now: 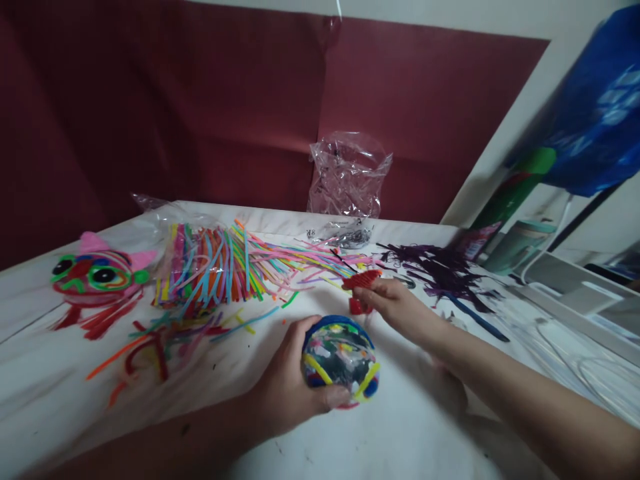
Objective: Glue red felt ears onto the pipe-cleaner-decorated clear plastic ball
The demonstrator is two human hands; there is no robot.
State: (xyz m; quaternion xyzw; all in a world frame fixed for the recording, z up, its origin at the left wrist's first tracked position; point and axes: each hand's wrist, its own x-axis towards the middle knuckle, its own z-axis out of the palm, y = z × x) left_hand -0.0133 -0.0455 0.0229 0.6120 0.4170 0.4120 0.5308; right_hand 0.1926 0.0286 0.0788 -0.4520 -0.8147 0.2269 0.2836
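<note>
L hand (pixel 287 377) on my feed grips a round decorated piece (pixel 343 347) near ctr; R hand (pixel 384 297) pinches a red ribbed piece (pixel 363 279) just beyond. I see pipe cleaners (pixel 240 267) L, dark purple strands (pixel 443 265) far R on counter (pixel 400 427).

We find the light dim and cool, its source impossible for us to pin down. The dark red backdrop (pixel 210 100) falls toward black at the far left, and the white worktop (pixel 400 433) reads grey. Soft shadow lies beneath the right forearm (pixel 485 380). We catch small glints on the clear plastic bag (pixel 345 173). Fine detail smears on the hands (pixel 290 377), and wide-angle distortion stretches the blue bag (pixel 595 113) toward the right edge.
</note>
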